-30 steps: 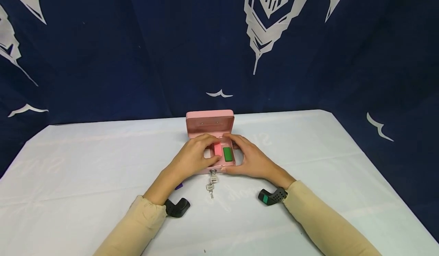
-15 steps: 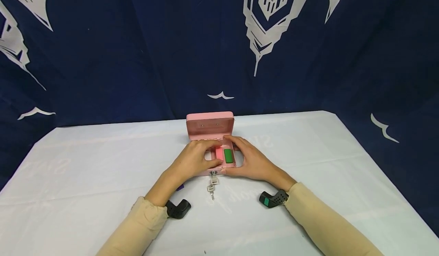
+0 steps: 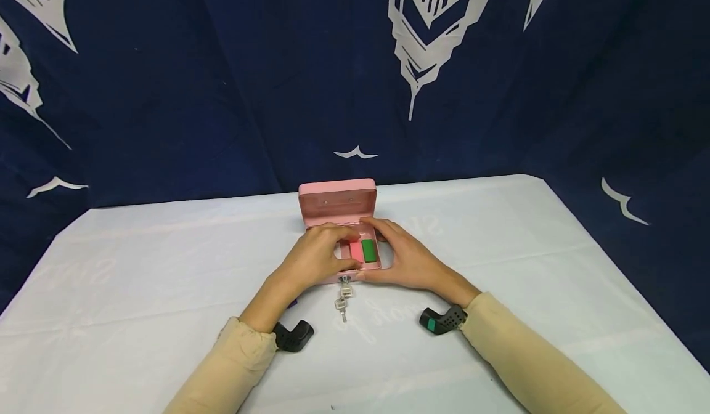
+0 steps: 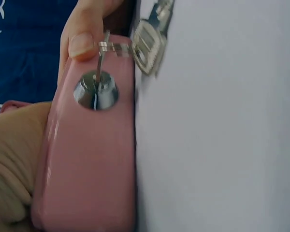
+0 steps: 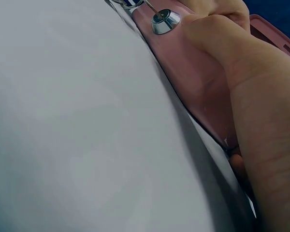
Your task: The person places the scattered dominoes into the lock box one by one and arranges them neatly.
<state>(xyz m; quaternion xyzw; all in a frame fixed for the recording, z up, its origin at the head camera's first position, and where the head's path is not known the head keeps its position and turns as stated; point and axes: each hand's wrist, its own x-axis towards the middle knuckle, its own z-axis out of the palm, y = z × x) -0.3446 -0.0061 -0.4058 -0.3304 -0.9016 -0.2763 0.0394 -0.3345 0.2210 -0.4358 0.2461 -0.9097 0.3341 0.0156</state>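
Note:
A pink metal cash box (image 3: 337, 187) stands on the table with its lid raised at the back. Inside it, a small pink block (image 3: 355, 251) lies close beside a green block (image 3: 368, 251). My left hand (image 3: 310, 257) reaches over the box's left part and pinches the pink block end to end between thumb and fingers. From the right, my right hand (image 3: 413, 260) grips the box, its thumb on the front wall near the lock (image 5: 165, 21) and the fingers around the far side. A key sits in that lock, and a second key (image 3: 341, 306) hangs with it.
A white cloth (image 3: 166, 291) covers the table. Behind it hangs a dark blue curtain (image 3: 249, 81) with white prints. A bit of something purple (image 3: 293, 304) shows beside the left wrist.
My left hand has shifted slightly right with the pink block, which now lies closer to the green block. The right hand keeps its hold on the box.

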